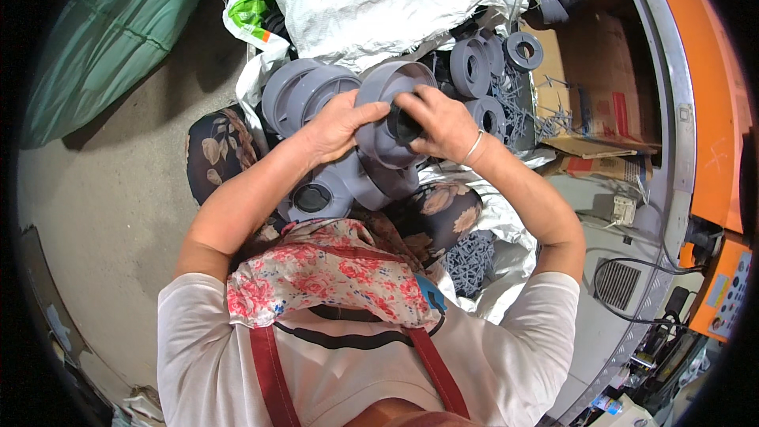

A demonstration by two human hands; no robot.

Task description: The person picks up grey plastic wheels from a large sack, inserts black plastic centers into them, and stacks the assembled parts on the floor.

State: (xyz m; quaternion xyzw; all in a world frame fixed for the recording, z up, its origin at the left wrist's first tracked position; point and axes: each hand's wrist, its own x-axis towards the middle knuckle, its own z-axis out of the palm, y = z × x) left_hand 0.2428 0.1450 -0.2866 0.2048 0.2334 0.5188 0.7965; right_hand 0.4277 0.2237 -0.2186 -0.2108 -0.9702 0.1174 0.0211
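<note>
Between my hands, above my lap, is a grey plastic pipe fitting [393, 77] with a wide round collar. My left hand [341, 122] grips its left side, thumb laid across the top. On the other side my right hand [444, 122] has its fingers curled at the fitting's opening, around a black round piece [405, 124] partly hidden by them. Whether that piece is seated inside the fitting I cannot tell. More grey fittings [296, 95] lie just beyond my left hand, and another, with a black round opening [312, 198], rests on my lap.
A white woven sack [364, 0] lies ahead. Grey rings [524, 51] and thin grey plastic sprues [512, 115] are heaped at the right, beside an open cardboard box [617, 87]. More sprues [468, 262] lie near my right thigh. An orange machine [696, 71] stands far right; a green sack [118, 32], far left.
</note>
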